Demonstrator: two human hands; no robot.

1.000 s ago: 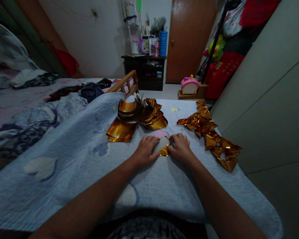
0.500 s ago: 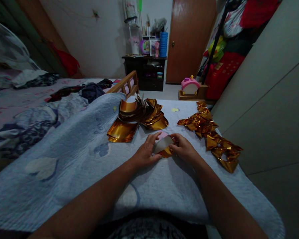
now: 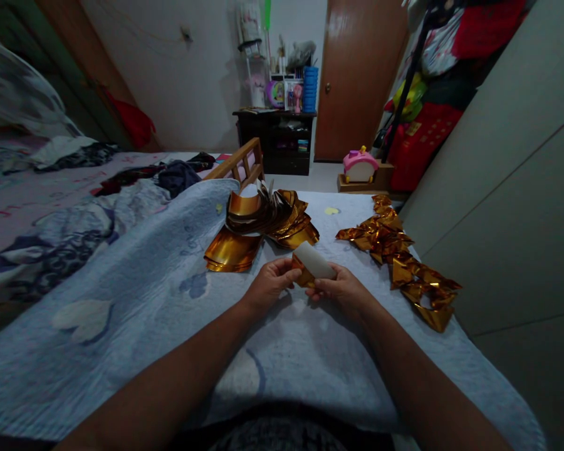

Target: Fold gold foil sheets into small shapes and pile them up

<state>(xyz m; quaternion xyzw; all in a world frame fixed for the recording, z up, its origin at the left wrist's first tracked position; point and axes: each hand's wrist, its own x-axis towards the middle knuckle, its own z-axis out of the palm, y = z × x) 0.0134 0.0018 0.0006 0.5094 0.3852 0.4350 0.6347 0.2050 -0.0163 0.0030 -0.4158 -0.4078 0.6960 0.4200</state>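
Between my hands is a sheet of gold foil paper (image 3: 314, 262), bent over so that its pale back faces up and a strip of gold shows along the near left side. My left hand (image 3: 275, 280) pinches its left corner between thumb and fingers. On the right side, my right hand (image 3: 341, 287) grips the sheet, thumb on top and fingertips beneath. Just beyond my hands lies a fanned stack of gold foil sheets (image 3: 235, 247), some curled upward. Several folded gold foil pieces (image 3: 380, 235) lie in a row to the right.
A pale blue quilt (image 3: 169, 351) with heart shapes covers the surface under my hands. Left of it is a bed with rumpled clothes (image 3: 178, 175) and a wooden rail (image 3: 244, 156). A light cabinet wall (image 3: 507, 207) runs along the right. A pink toy (image 3: 361, 166) sits beyond the far edge.
The foil sheet has been lifted and turned, so more of its pale back shows. My left hand has gone from spread fingers to a pinch at the left corner.
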